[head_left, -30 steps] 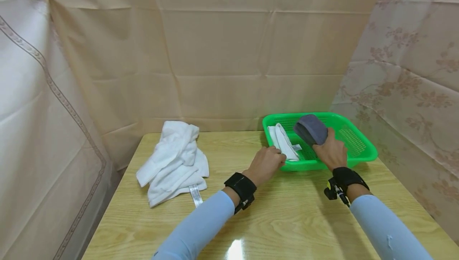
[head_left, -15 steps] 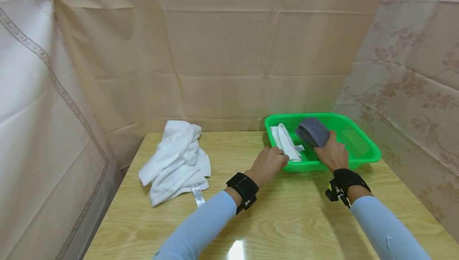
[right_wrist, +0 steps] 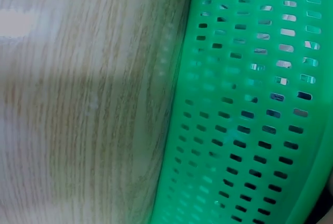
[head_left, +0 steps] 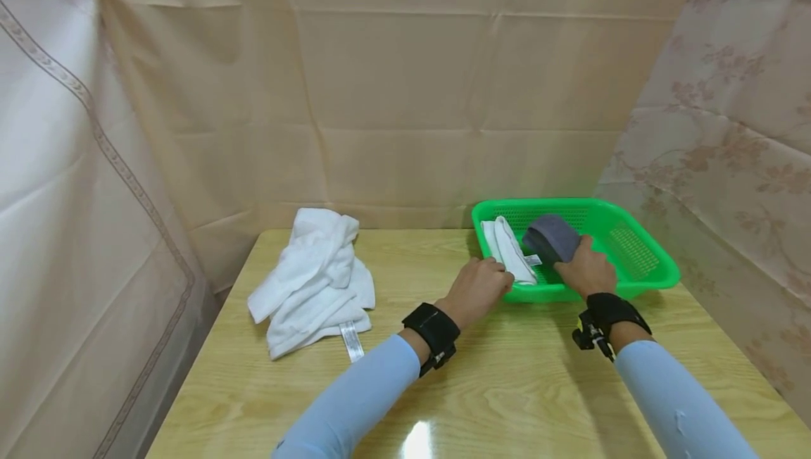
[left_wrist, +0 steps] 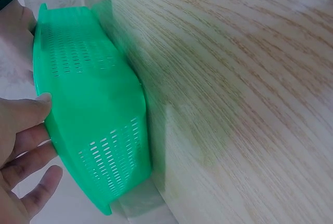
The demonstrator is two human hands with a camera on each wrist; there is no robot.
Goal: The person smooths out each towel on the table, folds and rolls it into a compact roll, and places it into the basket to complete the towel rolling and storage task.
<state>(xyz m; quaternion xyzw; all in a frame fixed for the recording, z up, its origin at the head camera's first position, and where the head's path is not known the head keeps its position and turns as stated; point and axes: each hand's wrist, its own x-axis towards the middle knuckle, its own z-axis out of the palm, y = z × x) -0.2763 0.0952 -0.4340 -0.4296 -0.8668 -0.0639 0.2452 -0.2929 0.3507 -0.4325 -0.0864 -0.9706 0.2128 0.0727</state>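
With the left hand, I hold the green basket by the near left part of its rim; the left wrist view shows the thumb on the outside and the other fingers on the far side of the edge, so they are clamped on the rim. In the right hand I grip a folded gray cloth, the fingers closed on its near right end. The gray cloth is inside the basket, left of its middle and tilted; I cannot tell whether its underside meets the basket floor. Just left of it I see a folded white cloth lying along the basket's left side, with a white tag sticking out toward the gray one. The basket stands on the wood-grain surface. Well apart, to the left, I see a rumpled white towel with a printed label at its near edge.
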